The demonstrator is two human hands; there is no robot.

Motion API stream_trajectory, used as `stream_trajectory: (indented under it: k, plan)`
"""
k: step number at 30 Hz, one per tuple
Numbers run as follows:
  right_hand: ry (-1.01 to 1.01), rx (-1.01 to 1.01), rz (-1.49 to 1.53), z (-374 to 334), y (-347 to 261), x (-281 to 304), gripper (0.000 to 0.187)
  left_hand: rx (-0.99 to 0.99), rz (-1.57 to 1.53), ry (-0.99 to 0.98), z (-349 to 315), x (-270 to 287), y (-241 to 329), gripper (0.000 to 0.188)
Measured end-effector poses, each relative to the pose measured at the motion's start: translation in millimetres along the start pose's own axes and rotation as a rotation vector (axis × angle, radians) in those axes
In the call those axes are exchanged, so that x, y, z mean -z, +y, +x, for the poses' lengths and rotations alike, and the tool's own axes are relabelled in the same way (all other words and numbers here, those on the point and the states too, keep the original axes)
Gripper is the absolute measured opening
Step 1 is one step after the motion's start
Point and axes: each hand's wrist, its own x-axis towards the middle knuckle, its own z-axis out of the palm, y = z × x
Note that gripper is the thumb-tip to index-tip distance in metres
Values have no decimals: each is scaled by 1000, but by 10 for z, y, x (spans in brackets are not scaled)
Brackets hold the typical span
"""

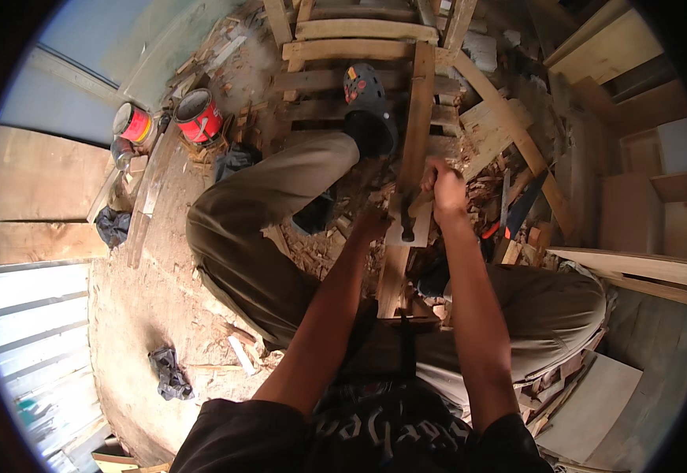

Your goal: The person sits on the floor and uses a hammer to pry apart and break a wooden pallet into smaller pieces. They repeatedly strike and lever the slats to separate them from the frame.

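Note:
My right hand [445, 189] is closed around the wooden handle of a hammer [408, 227]. The hammer's dark head hangs over a small pale piece of wood [418, 236], which lies across a long wooden plank [416, 118]. Just left of that pale piece is my left hand [372, 224], dark and blurred, close to the plank's edge. Its fingers do not show clearly, and whether they grip anything is hidden. The plank runs away from me between my legs, toward a wooden frame [359, 50]. My shod foot [371, 110] rests beside the plank's far part.
Two red paint cans [197, 117] stand at the far left. Wood chips [312, 251] and scraps litter the floor around the plank. A slanted board [521, 138] leans at the right, near wooden shelving [635, 189]. A black plastic bag [170, 373] lies at the near left.

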Motion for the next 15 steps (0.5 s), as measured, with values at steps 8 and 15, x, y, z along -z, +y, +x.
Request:
stream_trajectory:
  k: [8, 15]
  plan:
    - [16, 41, -121, -296, 239, -22, 44, 231, -352, 46, -141, 18, 112, 35]
    - [-68, 200, 10, -335, 446, 278, 44, 219, -440, -2, -109, 19, 158, 35]
